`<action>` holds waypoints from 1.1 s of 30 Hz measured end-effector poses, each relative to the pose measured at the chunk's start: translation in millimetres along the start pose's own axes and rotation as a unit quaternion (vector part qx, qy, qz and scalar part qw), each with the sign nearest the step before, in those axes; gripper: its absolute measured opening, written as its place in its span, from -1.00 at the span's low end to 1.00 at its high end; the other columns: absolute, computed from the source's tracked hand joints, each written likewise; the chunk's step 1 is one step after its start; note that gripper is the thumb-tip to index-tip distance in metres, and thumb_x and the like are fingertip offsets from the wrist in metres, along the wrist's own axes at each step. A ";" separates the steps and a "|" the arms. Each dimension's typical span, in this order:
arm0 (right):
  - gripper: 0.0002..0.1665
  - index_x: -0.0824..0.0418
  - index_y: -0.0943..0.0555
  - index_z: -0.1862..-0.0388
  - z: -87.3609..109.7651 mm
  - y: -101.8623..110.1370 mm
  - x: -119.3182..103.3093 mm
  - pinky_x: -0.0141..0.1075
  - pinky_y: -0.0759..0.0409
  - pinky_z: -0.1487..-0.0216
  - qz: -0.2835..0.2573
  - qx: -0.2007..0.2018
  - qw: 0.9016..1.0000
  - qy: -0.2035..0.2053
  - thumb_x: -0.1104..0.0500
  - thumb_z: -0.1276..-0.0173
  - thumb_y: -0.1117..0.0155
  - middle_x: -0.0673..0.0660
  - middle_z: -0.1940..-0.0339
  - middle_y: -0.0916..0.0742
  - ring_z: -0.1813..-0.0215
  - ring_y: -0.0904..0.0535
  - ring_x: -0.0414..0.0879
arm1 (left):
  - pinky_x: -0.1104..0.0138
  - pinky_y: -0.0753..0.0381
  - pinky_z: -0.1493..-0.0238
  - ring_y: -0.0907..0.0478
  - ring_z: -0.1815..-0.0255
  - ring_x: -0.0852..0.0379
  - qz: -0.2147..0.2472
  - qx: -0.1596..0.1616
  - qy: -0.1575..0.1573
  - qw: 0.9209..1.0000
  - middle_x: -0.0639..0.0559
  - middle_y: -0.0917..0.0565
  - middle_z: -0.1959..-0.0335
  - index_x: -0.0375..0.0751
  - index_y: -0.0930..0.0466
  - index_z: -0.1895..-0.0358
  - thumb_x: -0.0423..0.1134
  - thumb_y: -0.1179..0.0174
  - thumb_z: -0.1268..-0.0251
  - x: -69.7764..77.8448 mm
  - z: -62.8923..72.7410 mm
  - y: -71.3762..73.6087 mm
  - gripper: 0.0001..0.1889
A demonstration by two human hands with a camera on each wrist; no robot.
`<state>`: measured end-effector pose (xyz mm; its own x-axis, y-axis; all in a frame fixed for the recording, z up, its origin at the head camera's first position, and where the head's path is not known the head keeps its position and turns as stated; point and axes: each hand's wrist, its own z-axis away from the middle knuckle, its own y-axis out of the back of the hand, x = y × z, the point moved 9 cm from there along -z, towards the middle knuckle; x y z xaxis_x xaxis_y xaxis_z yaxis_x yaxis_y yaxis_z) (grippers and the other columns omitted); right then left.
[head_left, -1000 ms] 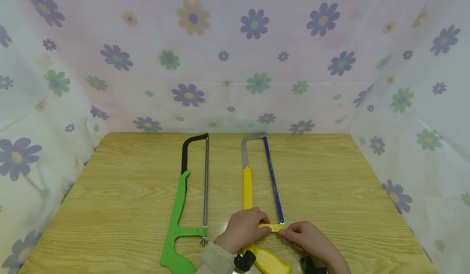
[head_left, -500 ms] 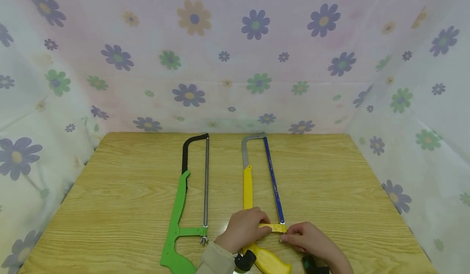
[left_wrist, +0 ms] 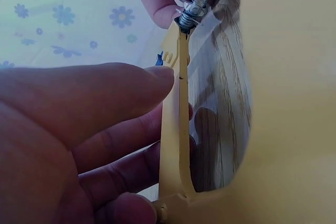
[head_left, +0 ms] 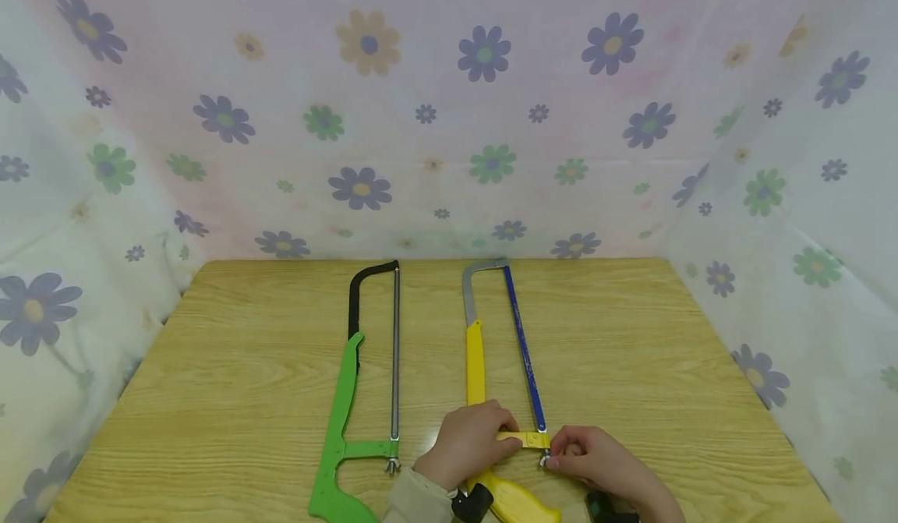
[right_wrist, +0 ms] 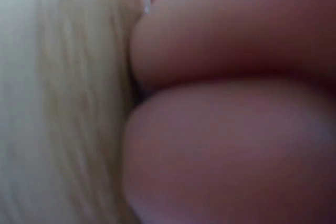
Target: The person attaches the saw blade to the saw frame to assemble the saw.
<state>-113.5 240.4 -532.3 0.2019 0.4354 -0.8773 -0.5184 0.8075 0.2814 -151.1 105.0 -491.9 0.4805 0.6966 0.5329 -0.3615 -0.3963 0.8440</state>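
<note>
A yellow hacksaw (head_left: pixel 475 363) with a grey front frame and a blue blade (head_left: pixel 525 348) lies on the wooden table. My left hand (head_left: pixel 471 441) grips its yellow crossbar (left_wrist: pixel 176 124), thumb on one side and fingers curled round the other. At the crossbar's outer end sits a silver wing nut (left_wrist: pixel 195 8) on a threaded bolt. The thumb and curled fingers of my right hand (head_left: pixel 592 459) pinch at this wing nut from the right. In the right wrist view, the fingers (right_wrist: pixel 226 145) fill most of the picture and hide the nut.
To the left lies a green hacksaw (head_left: pixel 340 398) with a black front frame, a grey blade (head_left: pixel 396 351) and its own wing nut (head_left: pixel 393 466). The wooden table (head_left: pixel 231 398) is enclosed by flower-printed cloth (head_left: pixel 435 79) at the back and sides.
My right fingers have shifted slightly at the wing nut, which now shows more plainly below the crossbar. My left hand keeps its hold. The head view has tilted a little.
</note>
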 end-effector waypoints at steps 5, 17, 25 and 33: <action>-0.68 0.26 -0.53 0.36 2.0 0.9 2.6 -0.42 -0.13 0.75 -0.008 0.008 1.000 -0.015 0.01 -0.17 -0.24 -0.05 0.72 -0.40 0.75 -0.16 -0.27 | 0.43 -0.31 0.56 -0.34 0.59 0.40 0.000 0.001 0.000 1.000 0.37 -0.44 0.51 0.20 -0.63 0.38 0.06 -0.17 -0.08 0.7 1.4 0.2 -0.87; -0.67 0.25 -0.60 0.42 3.7 0.5 4.2 -0.42 -0.09 0.77 -0.002 0.016 0.999 -0.034 -0.02 -0.17 -0.23 -0.06 0.79 -0.36 0.78 -0.11 -0.26 | 0.46 -0.29 0.58 -0.31 0.61 0.40 -0.006 0.004 -0.002 1.000 0.36 -0.43 0.53 0.18 -0.63 0.39 0.05 -0.17 -0.09 2.4 1.9 0.4 -0.87; -0.67 0.25 -0.62 0.38 1.8 1.2 3.9 -0.42 -0.09 0.77 -0.005 0.011 1.000 -0.029 -0.03 -0.20 -0.19 -0.07 0.80 -0.34 0.79 -0.09 -0.27 | 0.45 -0.27 0.60 -0.29 0.63 0.40 -0.003 0.004 -0.002 1.000 0.36 -0.42 0.54 0.18 -0.64 0.39 0.05 -0.17 -0.09 2.8 1.8 2.3 -0.87; -0.64 0.24 -0.63 0.39 1.7 1.4 0.9 -0.39 -0.09 0.78 0.008 0.008 1.000 -0.023 -0.05 -0.23 -0.15 -0.05 0.82 -0.31 0.79 -0.09 -0.25 | 0.45 -0.27 0.60 -0.28 0.63 0.39 -0.001 0.006 -0.001 1.000 0.35 -0.41 0.55 0.17 -0.63 0.39 0.04 -0.17 -0.09 2.1 1.7 2.2 -0.88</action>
<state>-112.6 242.6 -532.0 0.2316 0.4657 -0.8541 -0.5091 0.8062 0.3015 -149.5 104.5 -488.8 0.4831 0.6954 0.5319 -0.3506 -0.4030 0.8454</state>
